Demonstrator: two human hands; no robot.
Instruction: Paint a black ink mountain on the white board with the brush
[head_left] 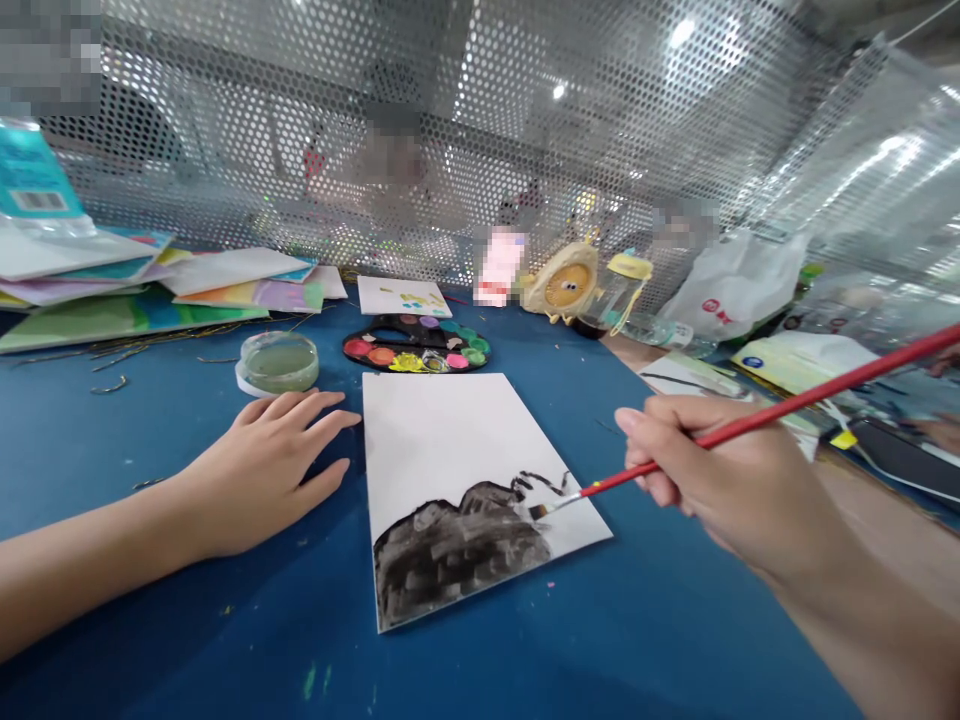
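Note:
A white sheet of paper (450, 440) lies on the blue table (150, 430), with a black painted patch (457, 550) over its near end. My right hand (697, 470) pinches a red paintbrush (787, 405); its tip touches the paper at the right edge of the black patch. My left hand (262, 470) lies flat and open on the table just left of the paper, fingers spread and pointing toward the sheet's far left corner.
A black palette (416, 350) with coloured paints sits beyond the paper. A round cup of greenish water (279, 362) stands left of it. Painted sheets (127, 290) are stacked far left. A perforated metal screen (525, 150) walls the back; bottles, bags and papers crowd the right.

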